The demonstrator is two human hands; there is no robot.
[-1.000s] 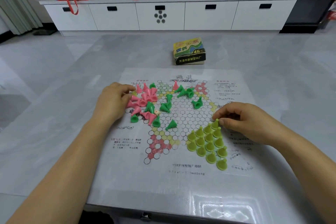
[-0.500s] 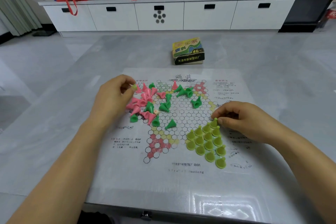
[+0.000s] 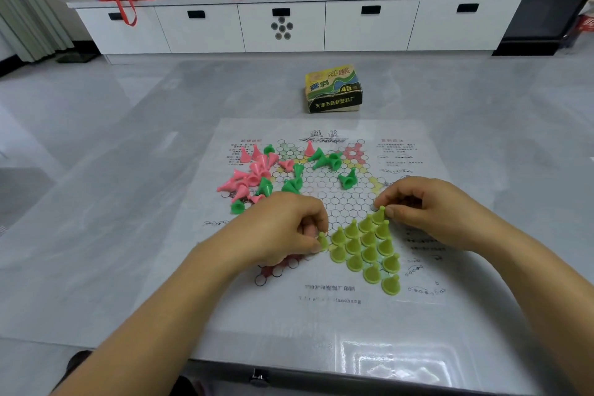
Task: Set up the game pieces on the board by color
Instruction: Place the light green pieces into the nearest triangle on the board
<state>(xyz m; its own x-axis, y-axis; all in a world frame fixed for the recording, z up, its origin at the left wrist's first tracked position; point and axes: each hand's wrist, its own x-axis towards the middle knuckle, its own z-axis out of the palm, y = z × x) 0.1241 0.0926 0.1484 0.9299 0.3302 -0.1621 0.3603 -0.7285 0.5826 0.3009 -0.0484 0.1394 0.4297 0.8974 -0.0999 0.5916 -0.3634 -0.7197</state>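
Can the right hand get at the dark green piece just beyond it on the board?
Probably yes. The right hand is pinching a yellow-green piece, but the dark green piece lies just beyond its fingers with only bare board between.

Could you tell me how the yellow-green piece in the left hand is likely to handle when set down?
The yellow-green piece looks like small hollow plastic, so probably very light. Its flared base should stand steadily, though loose dark green pieces lie tipped, suggesting nudges topple them.
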